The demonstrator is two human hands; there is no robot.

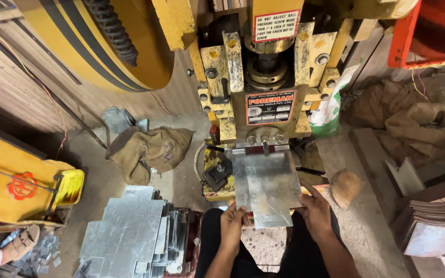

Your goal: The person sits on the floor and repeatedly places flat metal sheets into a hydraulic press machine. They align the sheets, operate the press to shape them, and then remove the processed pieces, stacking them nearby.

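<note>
Flat, shiny galvanized steel sheet (266, 185) pinched at near corners by left hand (233, 220) and right hand (315, 208), fingers closed on it; long axis pointing away, far edge under yellow power press (263, 77).

Two labels are fixed to the yellow press machine (284, 77). A white rectangular warning label (276, 25) with red border and red lettering sits at the top of the ram housing. Below it, a red and black nameplate (270, 107) with white fields is mounted on the front. A white and green printed sack (328, 110) stands just right of the machine.
</note>
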